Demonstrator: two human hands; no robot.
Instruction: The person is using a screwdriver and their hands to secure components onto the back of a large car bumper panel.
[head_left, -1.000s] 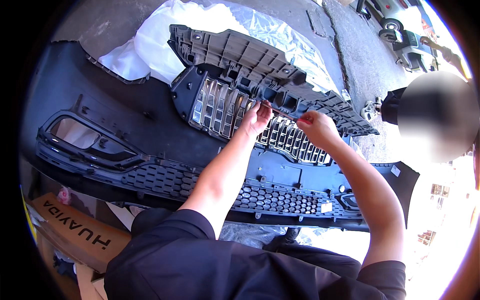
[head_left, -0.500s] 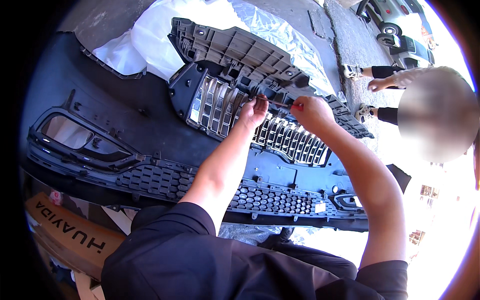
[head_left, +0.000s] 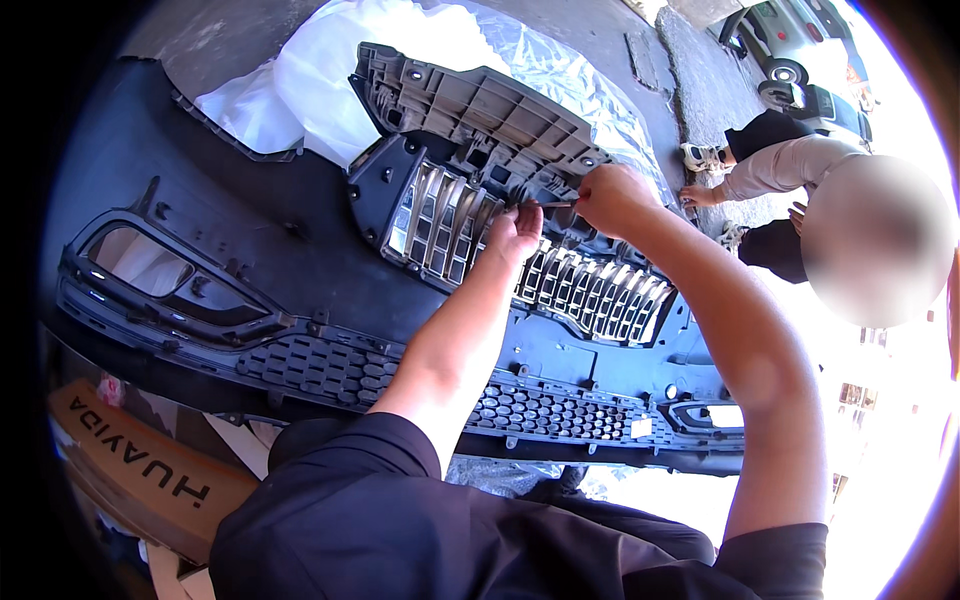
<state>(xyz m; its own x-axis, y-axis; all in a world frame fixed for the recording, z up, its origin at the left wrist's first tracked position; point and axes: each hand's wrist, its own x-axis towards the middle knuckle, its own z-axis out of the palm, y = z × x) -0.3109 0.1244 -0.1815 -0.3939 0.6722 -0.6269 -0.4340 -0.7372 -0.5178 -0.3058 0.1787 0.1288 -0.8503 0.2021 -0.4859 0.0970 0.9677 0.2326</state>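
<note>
My right hand (head_left: pixel 615 200) is closed round the handle of a screwdriver. Its thin shaft (head_left: pixel 562 205) points left toward my other hand. My left hand (head_left: pixel 517 230) has its fingers drawn together at the tip of the shaft; whatever they pinch is too small to make out. Both hands are above the chrome grille (head_left: pixel 590 290), at the seam with a ribbed grey plastic panel (head_left: pixel 480 95). Grille and panel lie on the inner side of a large dark bumper cover (head_left: pixel 215 190).
White wrapping (head_left: pixel 330 75) and clear plastic film (head_left: pixel 550 70) lie behind the panel. A cardboard box (head_left: pixel 150 450) sits at lower left. On the right another person (head_left: pixel 785 170) bends low, a hand near the ground. A vehicle (head_left: pixel 785 30) stands at far right.
My right hand has turned and now covers the red screwdriver handle. My left hand stays by the tip. The other person has bent down and reached toward the ground. The view has shifted slightly.
</note>
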